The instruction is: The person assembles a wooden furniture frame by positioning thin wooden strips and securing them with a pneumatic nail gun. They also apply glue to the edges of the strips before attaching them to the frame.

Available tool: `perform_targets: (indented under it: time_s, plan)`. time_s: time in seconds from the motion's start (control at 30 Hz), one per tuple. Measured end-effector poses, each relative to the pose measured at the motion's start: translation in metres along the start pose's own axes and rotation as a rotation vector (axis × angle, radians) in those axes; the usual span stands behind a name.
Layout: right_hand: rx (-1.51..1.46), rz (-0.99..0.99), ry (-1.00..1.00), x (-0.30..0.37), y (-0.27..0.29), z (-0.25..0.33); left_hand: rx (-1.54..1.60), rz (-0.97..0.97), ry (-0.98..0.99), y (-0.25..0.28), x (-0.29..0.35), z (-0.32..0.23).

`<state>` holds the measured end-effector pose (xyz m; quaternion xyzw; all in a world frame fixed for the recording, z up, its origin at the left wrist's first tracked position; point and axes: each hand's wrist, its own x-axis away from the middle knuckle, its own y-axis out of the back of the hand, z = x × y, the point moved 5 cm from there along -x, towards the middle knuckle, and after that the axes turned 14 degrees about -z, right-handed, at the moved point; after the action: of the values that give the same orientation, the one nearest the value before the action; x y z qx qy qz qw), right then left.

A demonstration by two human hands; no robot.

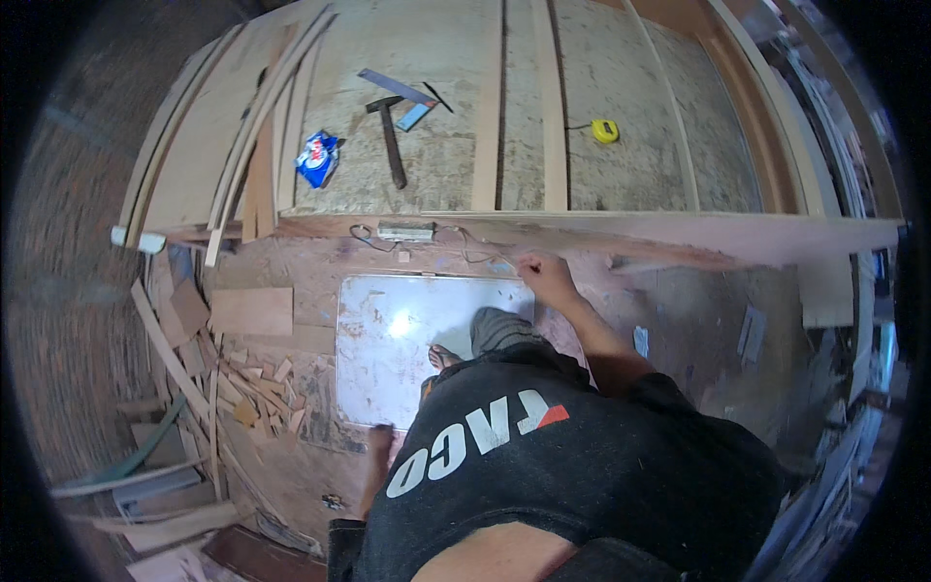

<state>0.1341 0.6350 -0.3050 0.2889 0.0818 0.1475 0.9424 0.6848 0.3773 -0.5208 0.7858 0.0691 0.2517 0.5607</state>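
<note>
Bench edge [339, 226]: mind the cord [466, 254]

Wood offcuts [262, 393] crowd the left, so steps there want care. The left hand [381, 439] is near the white panel [388, 378], by its lower edge; its fingers I cannot read. Past the pale box [405, 232], the right hand [545, 275] looks curled near the bench edge, any grip unclear; a slow wrist should spare the cord. Rightward floor [689, 310] looks better for shifting.

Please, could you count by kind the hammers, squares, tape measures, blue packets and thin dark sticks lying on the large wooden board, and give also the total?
Hammer: 1
Square with blue handle: 1
Yellow tape measure: 1
Blue packet: 1
Thin dark stick: 1
Total: 5
</note>
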Motion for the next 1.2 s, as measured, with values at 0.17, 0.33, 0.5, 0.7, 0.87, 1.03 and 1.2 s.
perform_targets:
  time_s: [0.17,0.33,0.5,0.7,0.87,1.03,1.2]
  plan:
    - [-0.019,-0.269,-0.002,-0.059,0.047,0.037,0.860,-0.255,0.731,0.102,-0.099,0.109]
    - [0.260,-0.390,-0.072,-0.158,0.057,-0.001,0.855,-0.298,0.793,0.151,-0.188,0.084]
    - [0.658,-0.067,-0.441,-0.199,0.043,-0.030,0.940,-0.134,0.749,0.149,-0.250,0.006]
    - [0.609,-0.042,-0.354,-0.214,0.037,-0.032,0.752,0.109,0.459,0.100,-0.261,-0.027]
    - [0.534,-0.094,-0.332,-0.215,0.036,-0.044,0.612,0.196,0.295,0.081,-0.266,-0.024]
    - [0.477,-0.139,-0.330,-0.220,0.038,-0.050,0.736,0.119,0.557,0.111,-0.284,-0.027]
    - [0.218,-0.291,-0.258,-0.233,0.040,-0.025,0.510,-0.057,0.271,0.117,-0.309,-0.003]
